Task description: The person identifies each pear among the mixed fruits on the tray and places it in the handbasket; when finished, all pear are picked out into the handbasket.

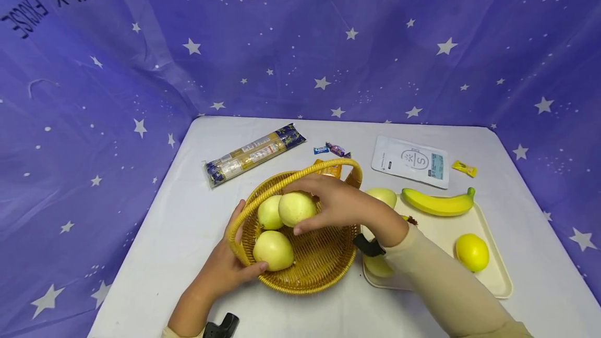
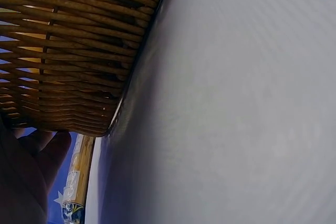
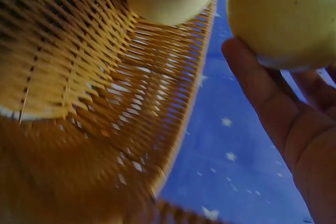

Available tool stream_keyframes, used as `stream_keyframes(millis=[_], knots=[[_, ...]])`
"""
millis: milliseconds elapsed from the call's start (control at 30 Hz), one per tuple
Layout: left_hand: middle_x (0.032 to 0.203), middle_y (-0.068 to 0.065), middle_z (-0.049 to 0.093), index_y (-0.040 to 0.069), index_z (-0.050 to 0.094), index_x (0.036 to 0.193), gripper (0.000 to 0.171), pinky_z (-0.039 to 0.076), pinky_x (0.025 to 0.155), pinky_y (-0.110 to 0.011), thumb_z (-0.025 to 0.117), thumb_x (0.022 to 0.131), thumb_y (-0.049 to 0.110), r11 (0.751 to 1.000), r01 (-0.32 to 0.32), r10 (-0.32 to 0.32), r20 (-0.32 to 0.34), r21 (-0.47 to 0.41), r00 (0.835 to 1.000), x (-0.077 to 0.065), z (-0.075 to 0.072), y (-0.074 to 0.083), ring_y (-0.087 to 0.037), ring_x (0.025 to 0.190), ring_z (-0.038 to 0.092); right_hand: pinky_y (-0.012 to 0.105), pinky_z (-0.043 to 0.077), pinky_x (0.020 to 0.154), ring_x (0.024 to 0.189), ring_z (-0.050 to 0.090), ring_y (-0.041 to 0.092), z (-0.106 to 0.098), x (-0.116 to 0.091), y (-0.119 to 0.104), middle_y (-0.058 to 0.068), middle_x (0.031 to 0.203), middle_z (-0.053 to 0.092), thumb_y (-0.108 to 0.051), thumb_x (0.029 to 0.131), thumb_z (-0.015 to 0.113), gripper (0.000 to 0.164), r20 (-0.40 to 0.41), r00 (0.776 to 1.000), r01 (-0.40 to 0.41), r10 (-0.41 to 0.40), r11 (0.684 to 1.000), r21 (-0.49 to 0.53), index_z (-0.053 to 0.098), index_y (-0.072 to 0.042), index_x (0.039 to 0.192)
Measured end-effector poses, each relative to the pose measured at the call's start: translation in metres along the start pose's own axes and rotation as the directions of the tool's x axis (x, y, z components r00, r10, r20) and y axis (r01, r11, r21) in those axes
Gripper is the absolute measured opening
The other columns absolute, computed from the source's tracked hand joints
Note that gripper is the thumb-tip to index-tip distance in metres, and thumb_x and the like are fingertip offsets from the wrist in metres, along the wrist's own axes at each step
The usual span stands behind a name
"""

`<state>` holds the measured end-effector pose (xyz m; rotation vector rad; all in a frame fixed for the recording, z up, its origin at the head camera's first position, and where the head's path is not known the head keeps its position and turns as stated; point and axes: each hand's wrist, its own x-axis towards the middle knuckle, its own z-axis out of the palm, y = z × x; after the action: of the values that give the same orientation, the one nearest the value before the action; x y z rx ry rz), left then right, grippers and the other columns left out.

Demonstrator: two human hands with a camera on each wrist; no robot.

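A round, pale yellow-green pear (image 1: 297, 209) is held in my right hand (image 1: 335, 202), over the wicker basket (image 1: 324, 260); the right wrist view shows fingers around this pear (image 3: 283, 19). Two more pears, a rear one (image 1: 269, 213) and a front one (image 1: 273, 251), sit inside the basket on its left side. My left hand (image 1: 227, 262) grips the basket's left side, thumb over the rim by the front pear and fingers outside. In the left wrist view, fingertips lie against the woven wall (image 2: 79, 77). The basket's arched handle (image 1: 277, 184) stands up.
Right of the basket, a beige tray (image 1: 436, 239) holds a banana (image 1: 439, 203), a yellow lemon-like fruit (image 1: 472, 252) and pears (image 1: 382, 196), partly hidden by my right arm. Behind lie a noodle pack (image 1: 255, 154), small wrapped candies (image 1: 337, 149), a white pouch (image 1: 410, 161) and a yellow packet (image 1: 464, 168).
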<state>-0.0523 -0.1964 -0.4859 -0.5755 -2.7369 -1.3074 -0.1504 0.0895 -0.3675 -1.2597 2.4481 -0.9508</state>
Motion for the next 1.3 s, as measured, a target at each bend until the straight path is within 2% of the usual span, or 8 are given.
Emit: stream_keyframes(millis=[133, 233, 567, 733, 867, 1000, 1100, 1300], knots=[[0.162, 0.002, 0.006, 0.018, -0.006, 0.156, 0.131, 0.03, 0.107, -0.051, 0.084, 0.066, 0.048, 1.0, -0.002, 0.002, 0.002, 0.005, 1.0, 0.001, 0.001, 0.0, -0.021, 0.141, 0.028, 0.025, 0.051, 0.08, 0.099, 0.055, 0.002, 0.008, 0.023, 0.011, -0.015, 0.118, 0.056, -0.057, 0.072, 0.078, 0.062, -0.028, 0.999, -0.043, 0.045, 0.998, 0.043, 0.06, -0.026, 0.123], [0.162, 0.0, 0.006, 0.018, -0.006, 0.156, 0.131, 0.031, 0.107, -0.051, 0.084, 0.065, 0.049, 1.0, -0.003, 0.003, 0.0, 0.021, 1.0, 0.002, 0.001, -0.001, -0.021, 0.141, 0.027, 0.024, 0.05, 0.083, 0.107, 0.053, 0.005, 0.013, 0.035, 0.019, -0.012, 0.128, 0.052, -0.054, 0.074, 0.078, 0.067, -0.07, 0.997, -0.037, 0.04, 0.998, 0.054, 0.057, -0.024, 0.13], [0.162, 0.003, 0.006, 0.019, -0.006, 0.156, 0.131, 0.03, 0.108, -0.049, 0.084, 0.066, 0.049, 1.0, -0.001, 0.001, 0.003, 0.017, 1.0, 0.002, 0.001, 0.001, -0.02, 0.142, 0.026, 0.023, 0.047, 0.081, 0.102, 0.053, 0.004, 0.03, 0.049, 0.035, -0.011, 0.128, 0.05, -0.061, 0.074, 0.074, 0.071, -0.136, 0.979, -0.16, 0.154, 0.987, -0.033, 0.054, -0.027, 0.133], [0.162, 0.002, 0.0, 0.021, -0.002, 0.157, 0.128, 0.031, 0.107, -0.051, 0.083, 0.066, 0.049, 0.999, -0.003, 0.003, -0.002, 0.036, 1.0, 0.001, 0.0, 0.001, -0.022, 0.143, 0.023, 0.025, 0.049, 0.08, 0.096, 0.055, 0.006, 0.036, 0.052, 0.034, -0.008, 0.126, 0.05, -0.058, 0.074, 0.075, 0.07, -0.101, 0.979, -0.178, 0.175, 0.984, -0.022, 0.054, -0.025, 0.132], [0.162, 0.002, -0.002, 0.023, 0.002, 0.157, 0.126, 0.033, 0.105, -0.052, 0.083, 0.065, 0.05, 0.999, -0.008, 0.008, -0.003, 0.05, 1.0, -0.001, 0.0, 0.001, -0.024, 0.142, 0.025, 0.024, 0.049, 0.078, 0.09, 0.057, 0.005, 0.045, 0.054, 0.036, -0.011, 0.122, 0.051, -0.057, 0.073, 0.077, 0.067, -0.043, 0.978, -0.204, 0.203, 0.979, -0.025, 0.056, -0.027, 0.129], [0.162, 0.001, -0.002, 0.024, 0.005, 0.157, 0.124, 0.035, 0.104, -0.052, 0.084, 0.065, 0.049, 0.999, -0.012, 0.012, -0.007, 0.047, 1.0, -0.001, 0.0, 0.001, -0.024, 0.141, 0.027, 0.024, 0.048, 0.069, 0.077, 0.057, 0.006, 0.052, 0.055, 0.04, -0.011, 0.095, 0.059, -0.057, 0.072, 0.078, 0.049, 0.038, 0.979, -0.196, 0.2, 0.977, -0.078, 0.063, -0.023, 0.104], [0.162, 0.002, -0.002, 0.025, 0.006, 0.157, 0.123, 0.035, 0.104, -0.053, 0.084, 0.065, 0.047, 0.999, -0.013, 0.014, -0.012, 0.051, 1.0, -0.001, 0.0, 0.001, -0.025, 0.141, 0.026, 0.026, 0.048, 0.063, 0.069, 0.055, 0.008, 0.054, 0.056, 0.042, -0.008, 0.08, 0.059, -0.059, 0.073, 0.076, 0.045, 0.082, 0.976, -0.192, 0.204, 0.973, -0.127, 0.06, -0.021, 0.089], [0.162, 0.001, -0.001, 0.024, 0.005, 0.157, 0.124, 0.034, 0.104, -0.053, 0.085, 0.065, 0.046, 0.999, -0.011, 0.011, -0.012, 0.047, 1.0, -0.001, 0.0, 0.001, -0.025, 0.142, 0.024, 0.026, 0.048, 0.066, 0.074, 0.056, 0.009, 0.053, 0.056, 0.04, -0.008, 0.084, 0.059, -0.061, 0.073, 0.074, 0.048, 0.109, 0.972, -0.189, 0.206, 0.971, -0.146, 0.06, -0.019, 0.093]])
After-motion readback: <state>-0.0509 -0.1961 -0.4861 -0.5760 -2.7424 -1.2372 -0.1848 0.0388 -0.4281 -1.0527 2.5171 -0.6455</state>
